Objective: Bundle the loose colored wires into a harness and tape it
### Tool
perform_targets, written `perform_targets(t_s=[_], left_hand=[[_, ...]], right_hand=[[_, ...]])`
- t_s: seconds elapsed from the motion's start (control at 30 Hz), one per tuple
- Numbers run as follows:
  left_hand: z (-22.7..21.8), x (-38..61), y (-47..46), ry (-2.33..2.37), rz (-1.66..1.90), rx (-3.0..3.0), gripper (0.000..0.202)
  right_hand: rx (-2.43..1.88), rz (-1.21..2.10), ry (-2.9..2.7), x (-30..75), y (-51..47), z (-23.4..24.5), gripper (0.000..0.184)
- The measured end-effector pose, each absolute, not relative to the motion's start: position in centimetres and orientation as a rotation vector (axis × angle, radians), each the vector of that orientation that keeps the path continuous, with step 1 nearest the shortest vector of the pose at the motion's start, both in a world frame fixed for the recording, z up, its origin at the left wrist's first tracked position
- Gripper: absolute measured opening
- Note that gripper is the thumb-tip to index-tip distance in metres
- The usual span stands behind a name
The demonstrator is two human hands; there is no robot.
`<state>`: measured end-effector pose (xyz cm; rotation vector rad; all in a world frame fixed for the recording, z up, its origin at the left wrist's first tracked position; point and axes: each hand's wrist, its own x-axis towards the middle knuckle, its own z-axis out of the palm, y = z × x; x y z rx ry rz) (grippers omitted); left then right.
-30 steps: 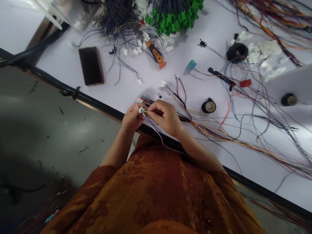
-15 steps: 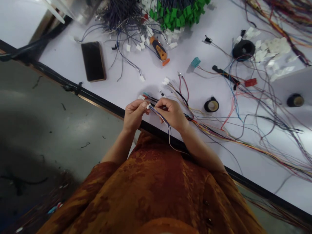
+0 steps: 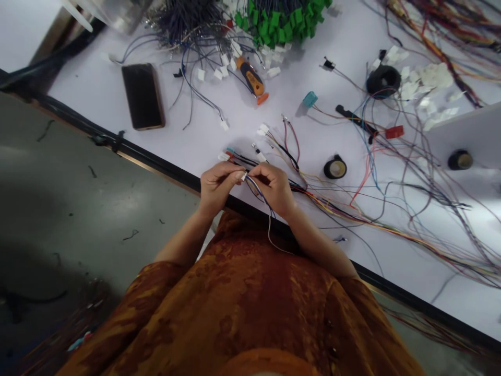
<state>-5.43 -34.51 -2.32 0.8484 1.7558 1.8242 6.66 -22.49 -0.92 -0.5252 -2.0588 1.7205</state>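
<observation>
At the table's near edge, my left hand [image 3: 217, 186] pinches a small white connector [image 3: 243, 176] between thumb and forefinger. Close against it, my right hand [image 3: 274, 189] is closed, its fingertips pinching a wire at the connector. Blue and white wires [image 3: 266, 204] run from the connector beneath my right hand and hang down by the table edge. Behind my hands lies a wire harness [image 3: 324, 202] with white connectors [image 3: 263, 129] and loose red wires [image 3: 291, 137] at its end. My fingers partly cover the connector.
A phone [image 3: 143, 97], an orange-and-black hand tool [image 3: 252, 79] and a black tape roll [image 3: 335, 167] lie on the table [image 3: 188, 146]. Green connectors [image 3: 282, 26] on wires are piled at the back. A teal connector [image 3: 310, 99] and a red connector [image 3: 394, 131] sit among tangled wires at right.
My fingertips have come closer together at the connector, my right hand shifting slightly left. The whole scene has shifted slightly left in view.
</observation>
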Motion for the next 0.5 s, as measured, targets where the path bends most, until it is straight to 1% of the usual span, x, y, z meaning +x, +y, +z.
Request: perform_targets(t_s=[0.13, 0.23, 0.3, 0.37, 0.4, 0.43, 0.5], left_hand=[[-1.9, -6.3, -35.1, 1.840, 1.858, 0.865, 0.010], [-1.6, -6.8, -35.2, 1.899, 1.768, 0.960, 0.012], [-1.7, -6.7, -34.9, 1.830, 1.839, 0.874, 0.019], [-2.2, -6.1, -34.4, 1.621, 1.898, 0.676, 0.030], [-2.4, -5.7, -34.1, 1.503, 1.892, 0.566, 0.035], [-2.7, -5.3, -33.9, 1.399, 1.871, 0.466, 0.037], [-3.0, -4.7, -33.4, 1.281, 1.851, 0.299, 0.034]], right_hand=[[-0.596, 1.814, -2.070, 7.1, -21.7, -0.6, 0.018], [-0.469, 1.838, -2.244, 7.1, -21.6, -0.1, 0.019], [-0.433, 1.652, -2.438, 6.9, -22.0, 0.3, 0.024], [-0.511, 1.363, -2.616, 6.4, -22.5, 0.6, 0.031], [-0.561, 1.215, -2.697, 6.2, -22.8, 0.8, 0.032], [-0.608, 1.078, -2.783, 6.0, -23.0, 0.9, 0.031], [-0.664, 0.837, -2.963, 5.8, -23.4, 1.0, 0.029]])
